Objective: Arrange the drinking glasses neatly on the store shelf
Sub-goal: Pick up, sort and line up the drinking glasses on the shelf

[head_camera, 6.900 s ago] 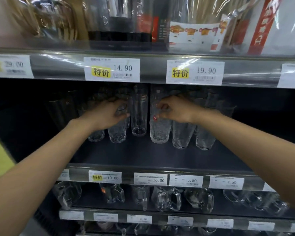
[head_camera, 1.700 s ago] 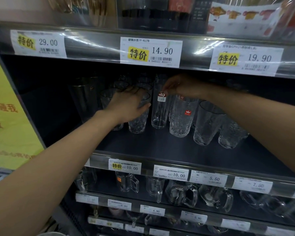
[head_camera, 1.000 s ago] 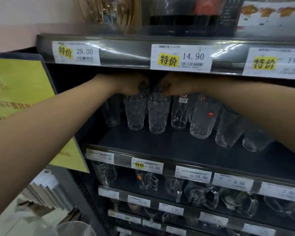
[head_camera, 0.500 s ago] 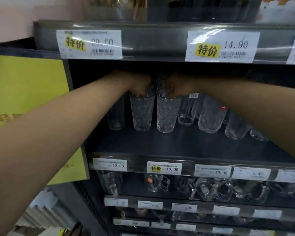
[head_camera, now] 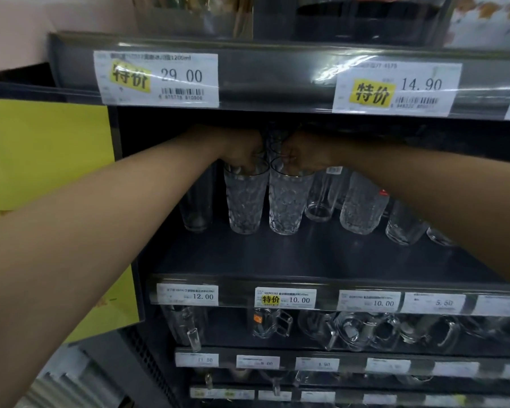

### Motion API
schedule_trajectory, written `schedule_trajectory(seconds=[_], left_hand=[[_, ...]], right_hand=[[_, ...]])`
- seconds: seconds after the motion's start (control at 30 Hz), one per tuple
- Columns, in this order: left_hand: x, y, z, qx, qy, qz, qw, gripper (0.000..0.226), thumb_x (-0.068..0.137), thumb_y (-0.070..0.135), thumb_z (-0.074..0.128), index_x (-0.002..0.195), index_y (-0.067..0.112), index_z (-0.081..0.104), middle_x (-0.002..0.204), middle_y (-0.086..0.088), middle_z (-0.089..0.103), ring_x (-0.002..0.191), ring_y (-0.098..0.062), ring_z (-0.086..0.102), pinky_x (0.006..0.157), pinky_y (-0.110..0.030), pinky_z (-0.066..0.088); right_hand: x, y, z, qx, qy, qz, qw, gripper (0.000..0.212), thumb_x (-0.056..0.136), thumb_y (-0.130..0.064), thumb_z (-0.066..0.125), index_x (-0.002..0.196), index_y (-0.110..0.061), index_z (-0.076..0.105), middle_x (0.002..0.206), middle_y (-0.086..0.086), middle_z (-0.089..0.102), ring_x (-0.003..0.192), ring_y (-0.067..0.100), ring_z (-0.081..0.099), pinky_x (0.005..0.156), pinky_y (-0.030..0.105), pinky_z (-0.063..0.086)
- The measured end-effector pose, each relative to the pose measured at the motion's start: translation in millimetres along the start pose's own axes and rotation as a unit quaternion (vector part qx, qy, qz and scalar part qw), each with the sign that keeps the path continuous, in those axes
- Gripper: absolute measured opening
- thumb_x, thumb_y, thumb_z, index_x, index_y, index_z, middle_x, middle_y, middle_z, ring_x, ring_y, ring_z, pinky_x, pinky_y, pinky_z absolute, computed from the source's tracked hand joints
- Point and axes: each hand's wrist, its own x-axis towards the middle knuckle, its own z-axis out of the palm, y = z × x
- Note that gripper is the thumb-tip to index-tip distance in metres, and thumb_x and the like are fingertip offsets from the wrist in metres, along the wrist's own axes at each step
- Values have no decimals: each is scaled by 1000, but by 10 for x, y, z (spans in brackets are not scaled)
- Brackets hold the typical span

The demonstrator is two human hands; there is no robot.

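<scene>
Both arms reach into the middle shelf (head_camera: 277, 254) of a dark store rack, just under the rail of the shelf above. The left hand (head_camera: 242, 151) has its fingers curled over the rim of the left textured glass (head_camera: 245, 201) & grips it from above; the right hand (head_camera: 304, 156) does the same w/ the right textured glass (head_camera: 287, 204). The two fists sit close together, almost knuckle to knuckle, w/ more glassware dimly visible btwn & behind them. Both gripped glasses are upright, side by side & just about touching, toward the back-left of the shelf; their bases look to be down on it, tho the dim light makes that hard to confirm. Left of them a darker plain glass (head_camera: 196, 204) stands near the rack's side wall. To the right come a slim clear glass (head_camera: 321, 198) w/ a white label near its rim, then a sticker glass (head_camera: 362, 207), textured w/ a red dot up high, then two more glasses (head_camera: 404, 226) partly hidden by the right forearm. The upper rail carries a 29.00 tag (head_camera: 156, 79) & a 14.90 tag (head_camera: 395, 88), each w/ a yellow mark. The rail under the shelf has smaller tags incl. a 12.00 tag (head_camera: 187, 294). Below that, glass mugs (head_camera: 365, 331) w/ handles sit in a row. A yellow sign (head_camera: 42, 172) hangs at far left.
</scene>
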Motion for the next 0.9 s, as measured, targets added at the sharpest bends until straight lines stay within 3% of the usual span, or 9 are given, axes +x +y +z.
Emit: schedule_trajectory(seconds=[0.17, 0.33, 0.47, 0.53, 0.63, 0.77, 0.9], left_hand=[[-8, 6, -2, -44, 2, -9, 999, 20, 83, 10, 71, 97, -4, 66, 85, -13, 63, 75, -22, 53, 53, -26, 35], [-37, 26, 4, -45, 14, -1, 999, 19, 84, 8, 69, 97, -5, 67, 84, -14, 63, 73, -22, 53, 52, -25, 34], [-54, 27, 6, -30, 25, -3, 999, 9, 83, 9, 69, 83, 4, 62, 84, -16, 64, 73, -22, 52, 59, -28, 36], [-64, 30, 12, -38, 29, -5, 999, 8, 82, 8, 68, 85, 2, 64, 86, -18, 68, 73, -22, 55, 62, -28, 40], [-97, 33, 11, -54, 28, -10, 998, 14, 86, 10, 67, 88, -4, 66, 79, -15, 68, 71, -23, 56, 64, -28, 42], [-172, 86, -64, -63, 25, -10, 998, 13, 86, 11, 68, 83, -1, 63, 94, -23, 72, 72, -23, 56, 66, -29, 41], [-359, 199, -156, -76, 77, -28, 994, 29, 87, -4, 52, 114, -4, 65, 112, -22, 68, 94, -29, 63, 83, -37, 53]], right_hand=[[83, 33, 67, 14, -7, 25, 1000, 42, 88, 1, 63, 59, -19, 41, 63, -4, 41, 73, 21, 44, 71, 28, 37], [52, 35, 62, 21, 15, 21, 999, 41, 92, -10, 63, 63, -28, 40, 67, -9, 42, 68, 14, 43, 72, 25, 36], [60, 39, 82, 57, 1, 18, 998, 45, 87, 9, 61, 58, -17, 38, 63, -1, 38, 60, 12, 36, 66, 23, 39], [46, 32, 68, 45, 8, 19, 999, 35, 87, 2, 66, 62, -14, 48, 65, -1, 45, 66, 16, 43, 62, 21, 38], [41, 24, 29, 54, 23, 33, 998, 3, 88, -4, 67, 90, -3, 69, 85, 8, 65, 79, 19, 54, 61, 20, 39], [20, -8, -29, 83, 21, 46, 995, 17, 84, 0, 69, 101, -1, 69, 93, 15, 65, 84, 24, 55, 73, 29, 43], [-125, -69, -119, 62, 42, 44, 996, 31, 85, -3, 69, 115, -1, 64, 103, 11, 61, 98, 32, 58, 88, 39, 52]])
